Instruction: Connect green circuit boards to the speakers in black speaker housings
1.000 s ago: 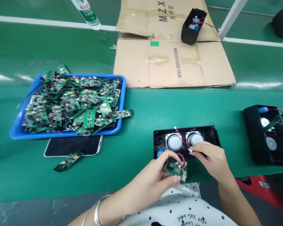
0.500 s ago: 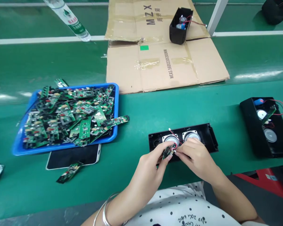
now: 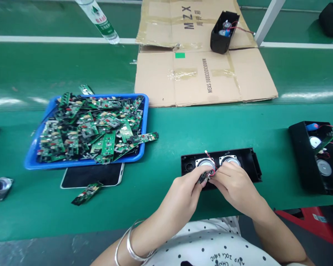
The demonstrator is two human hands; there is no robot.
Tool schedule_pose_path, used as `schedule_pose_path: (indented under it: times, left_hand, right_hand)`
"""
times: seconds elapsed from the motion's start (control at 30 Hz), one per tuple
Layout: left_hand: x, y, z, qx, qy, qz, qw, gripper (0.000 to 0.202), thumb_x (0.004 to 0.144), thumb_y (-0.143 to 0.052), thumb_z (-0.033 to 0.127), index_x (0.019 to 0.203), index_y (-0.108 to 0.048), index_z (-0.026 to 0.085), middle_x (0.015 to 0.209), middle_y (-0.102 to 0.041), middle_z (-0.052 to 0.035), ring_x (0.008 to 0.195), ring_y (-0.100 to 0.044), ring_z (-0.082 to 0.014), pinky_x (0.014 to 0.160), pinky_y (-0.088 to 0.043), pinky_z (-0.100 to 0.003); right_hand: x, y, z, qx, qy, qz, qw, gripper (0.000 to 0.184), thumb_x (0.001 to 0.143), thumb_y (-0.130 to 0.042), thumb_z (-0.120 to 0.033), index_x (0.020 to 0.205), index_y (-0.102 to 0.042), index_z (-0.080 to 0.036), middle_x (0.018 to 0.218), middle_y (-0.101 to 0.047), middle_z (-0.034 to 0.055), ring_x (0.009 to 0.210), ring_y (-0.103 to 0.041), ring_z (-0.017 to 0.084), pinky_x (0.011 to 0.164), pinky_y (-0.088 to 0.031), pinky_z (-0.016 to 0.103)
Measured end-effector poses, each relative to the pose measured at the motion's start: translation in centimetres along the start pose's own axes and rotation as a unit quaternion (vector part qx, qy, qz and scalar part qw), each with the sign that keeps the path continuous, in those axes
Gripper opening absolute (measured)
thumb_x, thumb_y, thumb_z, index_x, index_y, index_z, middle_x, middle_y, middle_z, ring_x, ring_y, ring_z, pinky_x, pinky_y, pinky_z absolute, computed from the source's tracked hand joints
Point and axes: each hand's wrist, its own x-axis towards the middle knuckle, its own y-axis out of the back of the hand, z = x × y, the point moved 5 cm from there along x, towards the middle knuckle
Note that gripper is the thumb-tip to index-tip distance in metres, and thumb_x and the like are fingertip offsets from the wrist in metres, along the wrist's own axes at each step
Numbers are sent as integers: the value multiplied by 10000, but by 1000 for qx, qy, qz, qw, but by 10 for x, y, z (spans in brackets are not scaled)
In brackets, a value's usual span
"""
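Pinching a small circuit board [image 3: 203, 177] narrowly between thumb and fingers of the left hand [image 3: 184, 186], just above the near side of a black speaker housing [image 3: 248, 159]. Meeting that board at its right-hand end with the bunched fingertips of the right hand [image 3: 233, 184], close against a looped red wire [image 3: 213, 172]; too crowded by knuckles to tell whether clasping the wire, a plug or nothing. Tilted nearly edge-on to the camera, long axis slanting from lower left to upper right, held by the left hand and just left of the right fingertips. Laid lengthwise from left to right beneath the hands, with 2 round speakers [image 3: 207, 162] partly covered by fingers and a white plug [image 3: 206, 152] poking past the far rim. Farther left on the green table [image 3: 161, 207], heaped with more boards, a blue tray [image 3: 26, 162] overlapping a dark phone-like slab [image 3: 96, 175], with 1 loose board [image 3: 87, 193] across its near edge. Off to the right, a 2nd black housing [image 3: 300, 159] with wires and a board inside. Beyond, flattened cardboard [image 3: 188, 87] under a 3rd black housing [image 3: 218, 45], near a tilted water bottle [image 3: 104, 24].
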Motion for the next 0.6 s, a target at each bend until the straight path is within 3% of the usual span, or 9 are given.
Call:
schedule_pose_path:
  times: [0.1,0.23,0.4,0.6]
  left_hand:
    - [-1,2,0,-8,-12,-3,1000,350,892,-361,78,1140,-554,232,960,-715,-19,801,-698,-154,716,-556,-265]
    - [-2,1,-3,-41,-2,-31,999,363,899,-334,83,1128,-567,241,955,-711,-6,813,-697,-140,739,-566,-259]
    - [-3,0,-4,-98,14,-29,995,399,892,-323,65,1151,-546,270,1013,-705,15,844,-702,-110,756,-564,-217]
    - [-4,1,-5,-100,28,1,995,296,908,-340,123,1084,-554,227,896,-707,-4,737,-709,-116,681,-576,-212]
  right_hand:
    - [0,0,5,39,-42,17,998,250,978,-418,-264,820,-586,-167,714,-572,34,676,-477,173,619,-346,312]
    - [0,0,10,86,-75,7,993,166,952,-485,-280,1052,-563,-174,925,-586,60,836,-531,196,707,-420,323]
    - [1,-2,9,105,-56,-1,993,121,948,-482,-247,933,-579,-176,875,-566,52,803,-514,190,685,-424,321]
    - [1,-3,4,99,-48,38,993,150,958,-462,-241,876,-569,-175,842,-571,53,771,-500,184,661,-400,327]
